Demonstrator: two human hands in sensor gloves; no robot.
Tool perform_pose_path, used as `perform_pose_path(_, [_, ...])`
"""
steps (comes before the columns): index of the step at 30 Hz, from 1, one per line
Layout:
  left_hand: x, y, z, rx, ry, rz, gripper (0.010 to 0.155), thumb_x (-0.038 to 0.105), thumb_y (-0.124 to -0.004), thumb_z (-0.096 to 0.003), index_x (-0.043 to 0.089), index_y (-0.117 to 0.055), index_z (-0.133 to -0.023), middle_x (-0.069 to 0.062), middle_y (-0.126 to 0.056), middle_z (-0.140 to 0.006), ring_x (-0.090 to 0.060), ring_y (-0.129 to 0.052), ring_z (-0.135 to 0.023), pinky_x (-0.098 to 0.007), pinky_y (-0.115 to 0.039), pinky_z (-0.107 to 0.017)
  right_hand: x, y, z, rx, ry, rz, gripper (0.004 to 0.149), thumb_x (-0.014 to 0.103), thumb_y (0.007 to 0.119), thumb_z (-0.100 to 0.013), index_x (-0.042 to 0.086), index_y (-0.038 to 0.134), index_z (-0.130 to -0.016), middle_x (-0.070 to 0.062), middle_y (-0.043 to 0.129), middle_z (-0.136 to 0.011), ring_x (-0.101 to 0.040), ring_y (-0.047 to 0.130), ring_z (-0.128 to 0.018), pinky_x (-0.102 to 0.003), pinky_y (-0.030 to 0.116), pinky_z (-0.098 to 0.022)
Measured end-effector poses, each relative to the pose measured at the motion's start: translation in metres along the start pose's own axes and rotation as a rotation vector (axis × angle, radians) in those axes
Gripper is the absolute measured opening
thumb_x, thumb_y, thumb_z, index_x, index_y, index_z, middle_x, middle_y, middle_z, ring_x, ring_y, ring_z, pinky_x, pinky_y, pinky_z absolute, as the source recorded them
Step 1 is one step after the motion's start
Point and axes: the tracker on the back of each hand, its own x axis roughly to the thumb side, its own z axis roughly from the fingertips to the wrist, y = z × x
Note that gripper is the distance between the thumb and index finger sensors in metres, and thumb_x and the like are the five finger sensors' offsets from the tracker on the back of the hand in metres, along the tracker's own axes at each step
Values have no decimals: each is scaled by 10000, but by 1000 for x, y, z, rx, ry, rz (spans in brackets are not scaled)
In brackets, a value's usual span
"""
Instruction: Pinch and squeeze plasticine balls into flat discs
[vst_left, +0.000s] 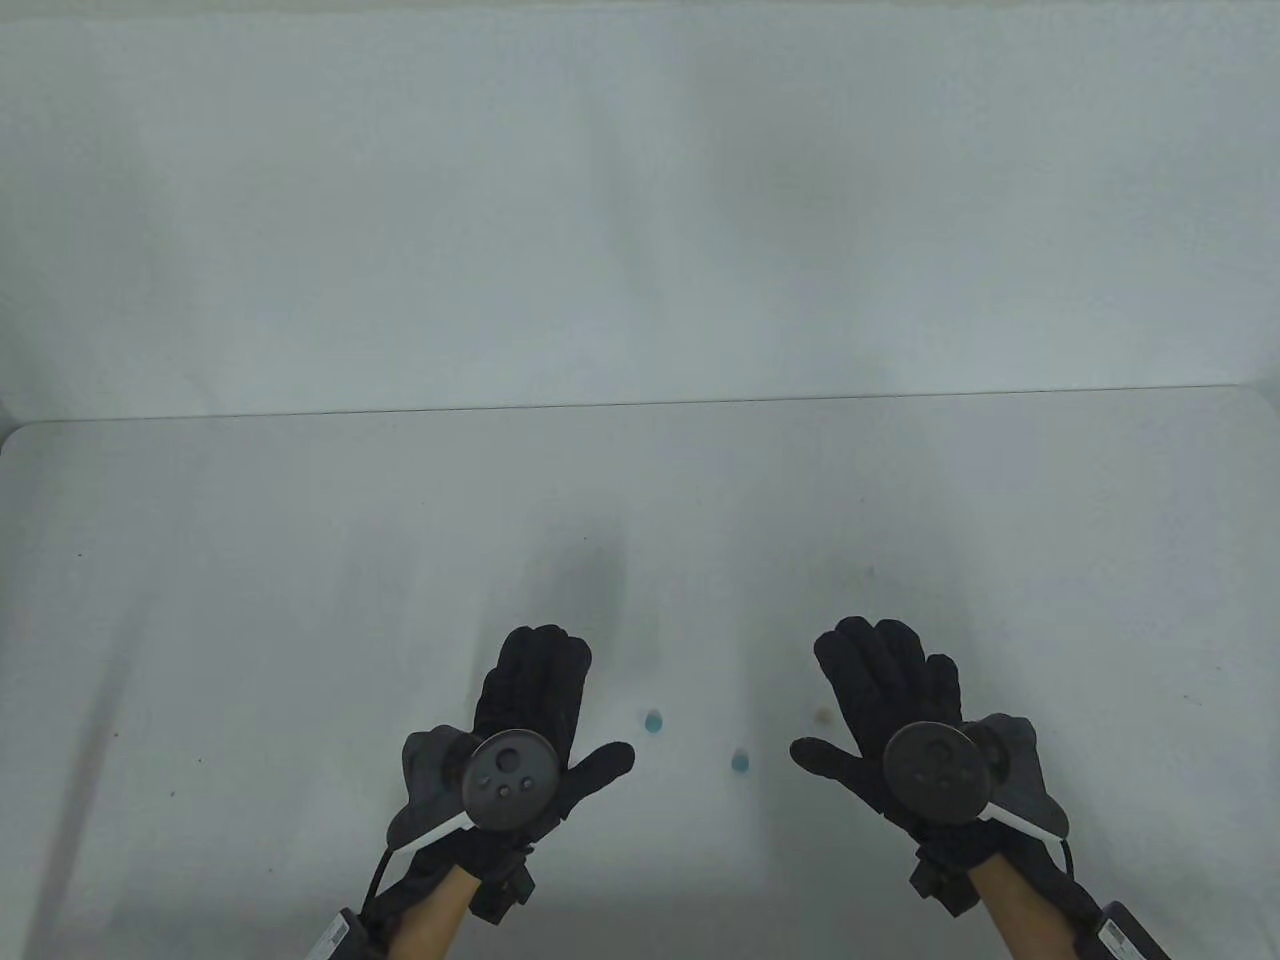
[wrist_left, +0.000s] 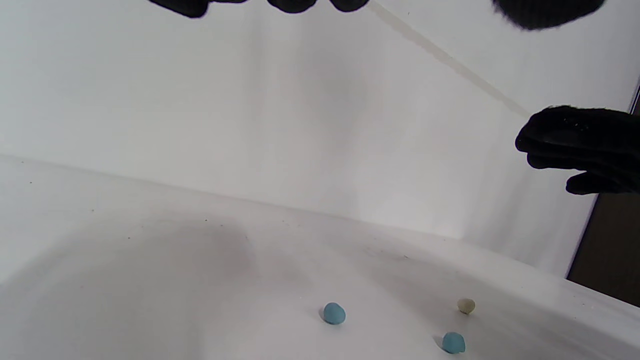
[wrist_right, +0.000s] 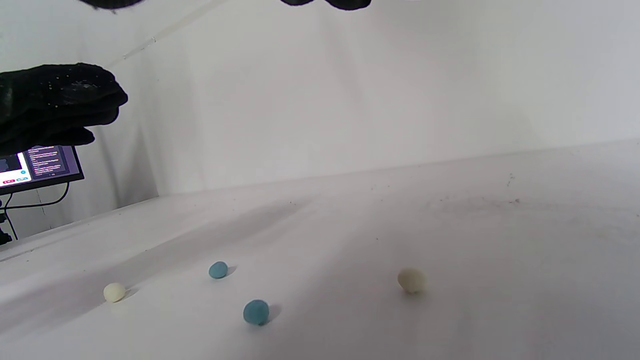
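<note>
Both hands hover flat over the tabletop (vst_left: 200, 520), fingers spread, nothing in either grip. The left hand (vst_left: 530, 715) sits at the left, the right hand (vst_left: 890, 710) opposite, and the plasticine lies in the gap between them. One blue ball (vst_left: 654, 720) rests just beyond the left thumb, so the left hand looks nearer to it. The second blue ball (vst_left: 740, 762) lies closer to the right thumb. A beige ball (vst_left: 823, 716) sits right beside the right hand's fingers, faint from above. All are round, none flattened yet.

The right wrist view shows a fourth, pale ball (wrist_right: 114, 292), which the table view does not show, likely under the left hand. The fingertips are cut off at the top edge of both wrist views.
</note>
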Motion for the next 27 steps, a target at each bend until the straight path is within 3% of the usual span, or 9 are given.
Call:
perform_pose_path(8, [0, -5, -6, -41, 16, 24, 922, 646, -567, -532, 46, -254, -1159, -275, -249, -1189, -561, -275, -1091, -634, -421, -767, 0, -1, 0, -11, -5, 1, 872, 708, 507, -527, 151, 319, -1171, -160, 313, -1245, -537, 356, -1114, -778, 405, -692])
perform_pose_path(14, [-6, -5, -27, -129, 46, -134, 873, 619, -636, -527, 66, -381, -1152, -238, -430, -1174, -519, -500, -1069, -598, -546, -752, 0, -1, 1, -19, -9, -3, 869, 705, 511, -529, 150, 321, -1170, -161, 314, -1243, -538, 358, -1113, -776, 413, -693])
perform_pose_path(20, [-17, -34, -32, -284, 76, -186, 772, 560, -718, -521, 107, -510, -1111, -171, -605, -1104, -425, -715, -975, -550, -681, -686, -2, -2, 2, -30, -4, -9, 867, 702, 512, -531, 149, 321, -1170, -163, 313, -1242, -537, 359, -1112, -775, 418, -693])
perform_pose_path(27, [-23, -65, -28, -414, 66, -316, 675, 509, -761, -515, 185, -576, -1077, -86, -654, -1082, -343, -783, -920, -506, -731, -660, -1, -1, 2, -26, 0, -8, 858, 695, 517, -535, 148, 330, -1170, -171, 309, -1239, -538, 362, -1110, -772, 422, -693])
